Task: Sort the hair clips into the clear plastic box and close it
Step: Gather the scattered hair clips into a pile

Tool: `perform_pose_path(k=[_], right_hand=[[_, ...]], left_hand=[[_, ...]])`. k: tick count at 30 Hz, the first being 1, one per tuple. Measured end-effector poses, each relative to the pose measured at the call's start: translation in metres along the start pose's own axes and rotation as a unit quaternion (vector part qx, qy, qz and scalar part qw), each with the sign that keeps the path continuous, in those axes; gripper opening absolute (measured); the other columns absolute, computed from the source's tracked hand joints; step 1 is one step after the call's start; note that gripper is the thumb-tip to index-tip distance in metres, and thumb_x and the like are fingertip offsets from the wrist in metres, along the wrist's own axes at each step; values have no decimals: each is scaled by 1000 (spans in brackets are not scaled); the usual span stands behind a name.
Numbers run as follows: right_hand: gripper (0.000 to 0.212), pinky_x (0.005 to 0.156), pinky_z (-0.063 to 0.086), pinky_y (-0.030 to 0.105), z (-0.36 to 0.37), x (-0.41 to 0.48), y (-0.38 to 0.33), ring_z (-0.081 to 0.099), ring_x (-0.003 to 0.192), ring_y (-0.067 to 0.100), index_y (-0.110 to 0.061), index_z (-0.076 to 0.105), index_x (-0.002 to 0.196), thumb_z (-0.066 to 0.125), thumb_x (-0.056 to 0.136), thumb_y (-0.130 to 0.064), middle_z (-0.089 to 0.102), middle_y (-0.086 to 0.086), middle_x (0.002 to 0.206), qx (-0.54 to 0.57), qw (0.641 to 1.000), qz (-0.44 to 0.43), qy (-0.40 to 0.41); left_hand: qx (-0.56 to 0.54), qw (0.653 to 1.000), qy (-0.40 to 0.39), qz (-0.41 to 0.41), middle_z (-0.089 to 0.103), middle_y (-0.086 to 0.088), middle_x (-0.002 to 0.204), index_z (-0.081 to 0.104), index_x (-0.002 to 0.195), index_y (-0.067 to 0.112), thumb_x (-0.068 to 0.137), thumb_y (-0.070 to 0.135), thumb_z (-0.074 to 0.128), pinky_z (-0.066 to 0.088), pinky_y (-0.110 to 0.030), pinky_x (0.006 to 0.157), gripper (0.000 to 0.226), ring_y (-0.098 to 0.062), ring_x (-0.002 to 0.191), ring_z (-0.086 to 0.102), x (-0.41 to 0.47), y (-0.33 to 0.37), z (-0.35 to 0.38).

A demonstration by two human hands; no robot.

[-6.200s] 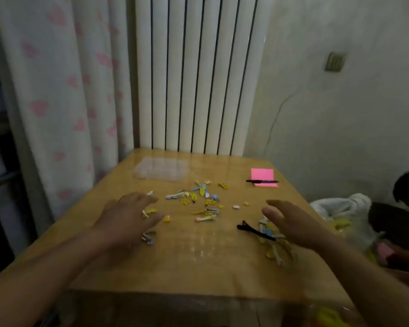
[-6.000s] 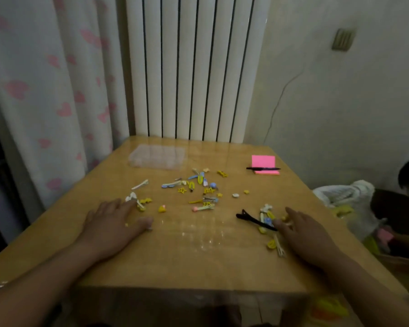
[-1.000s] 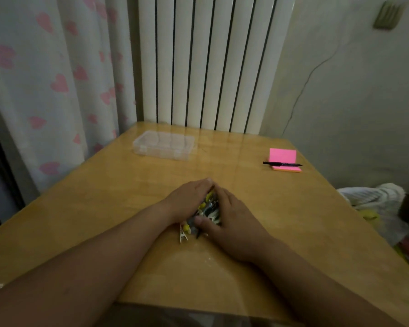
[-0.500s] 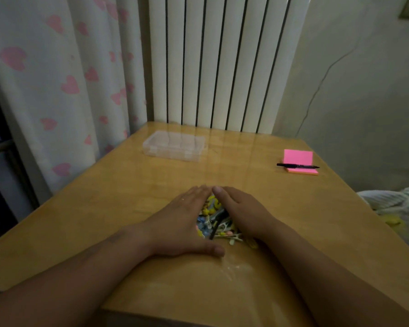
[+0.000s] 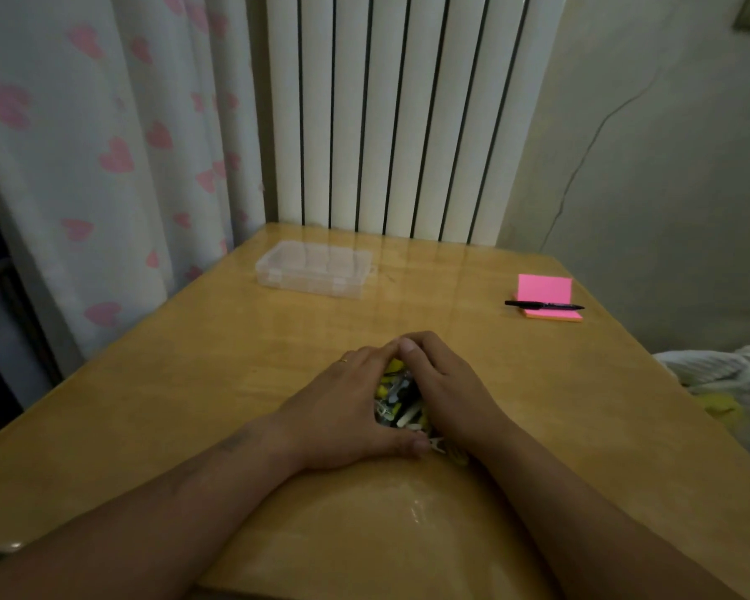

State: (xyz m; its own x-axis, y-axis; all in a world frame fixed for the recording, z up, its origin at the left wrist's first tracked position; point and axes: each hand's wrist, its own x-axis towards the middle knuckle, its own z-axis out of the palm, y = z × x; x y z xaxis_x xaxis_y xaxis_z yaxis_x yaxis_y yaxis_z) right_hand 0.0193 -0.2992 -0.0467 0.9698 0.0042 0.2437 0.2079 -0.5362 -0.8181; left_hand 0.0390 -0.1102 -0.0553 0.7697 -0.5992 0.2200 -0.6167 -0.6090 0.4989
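Both hands lie flat on the glossy honey-coloured wooden table (image 5: 157, 404), the left hand (image 5: 343, 409) and the right hand (image 5: 444, 391) curved toward each other with fingertips meeting, cupped loosely around a small heap of little plastic and metal hair clips, yellow, white and dark (image 5: 397, 402). Neither hand is closed on anything; they corral the heap, and one pale clip pokes out near the left thumb. Clips like these look light, stiff and slick, likely to skid on this shiny top and to snag on one another, so I'd expect a scoop from underneath or a pinch of a few at a time to serve better than one big squeeze. The shallow rectangular clear plastic box (image 5: 314, 270) sits well apart, toward the far left of the table near the white ribbed radiator (image 5: 401, 114), its lid seemingly down; it looks empty, though through the clear walls I cannot be sure. Off to the right lies a pink sticky-note pad (image 5: 545, 292) with a black pen (image 5: 544, 304) across it.
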Motion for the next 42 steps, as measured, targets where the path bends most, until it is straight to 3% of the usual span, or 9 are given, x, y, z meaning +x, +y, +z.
perform_pose_path(k=[10,16,19,23,29,32,35,39,42], right_hand=[[35,96,50,27,-3,1,0,63,114,-4,-30,66,122,38,112,-48,71,-13,119,96,993,17,66],[46,97,49,24,-6,4,5,66,110,-8,-25,70,123,32,113,-49,75,-8,119,137,984,54,97],[47,89,46,18,-5,8,7,64,106,-15,-28,71,121,32,112,-51,73,-14,119,127,986,65,88],[58,98,47,32,-10,25,4,62,115,-2,-28,70,128,29,108,-64,69,-15,124,61,995,77,34],[60,104,49,44,-14,93,1,63,111,20,-17,70,127,37,107,-63,69,1,124,-47,991,107,-67],[52,96,48,39,-7,124,10,62,112,23,-15,68,129,45,107,-56,67,6,131,-88,987,104,-79],[50,94,44,33,3,150,17,59,117,21,-21,56,148,55,106,-48,60,6,145,-128,985,80,-80],[63,109,46,38,23,183,20,57,137,29,-39,31,162,56,105,-39,47,5,162,-180,979,25,-97],[66,105,37,30,39,200,25,45,148,28,-43,24,164,53,106,-35,42,6,166,-169,978,11,-121]], left_hand=[[-18,999,16,-26,29,16,168,11,167,43,68,102,54,35,-36,123,123,-4,151,30,-2,-2,-1],[-249,961,88,-77,51,25,152,47,154,43,79,100,31,51,-22,98,96,12,133,50,-3,-5,-17],[-310,930,169,-105,66,18,134,64,139,33,96,79,28,43,-23,106,72,6,127,58,12,-21,-26],[-294,923,180,-170,72,6,121,71,120,25,113,35,33,50,-31,99,39,-11,118,65,38,-53,-37],[-289,912,181,-229,73,-2,109,70,107,25,105,24,45,54,-35,84,25,-23,104,68,67,-88,-47],[-184,917,277,-219,69,5,119,70,119,25,102,23,53,48,-26,86,24,-16,108,63,76,-109,-60],[-148,882,368,-254,56,-5,143,59,140,19,101,26,57,44,-35,106,39,-23,127,55,86,-133,-77],[-173,864,349,-319,34,-8,166,36,161,20,102,38,56,32,-40,120,65,-31,149,40,99,-162,-94],[-153,892,282,-320,41,-6,166,36,163,24,102,49,49,34,-43,122,67,-31,148,43,105,-171,-91]])
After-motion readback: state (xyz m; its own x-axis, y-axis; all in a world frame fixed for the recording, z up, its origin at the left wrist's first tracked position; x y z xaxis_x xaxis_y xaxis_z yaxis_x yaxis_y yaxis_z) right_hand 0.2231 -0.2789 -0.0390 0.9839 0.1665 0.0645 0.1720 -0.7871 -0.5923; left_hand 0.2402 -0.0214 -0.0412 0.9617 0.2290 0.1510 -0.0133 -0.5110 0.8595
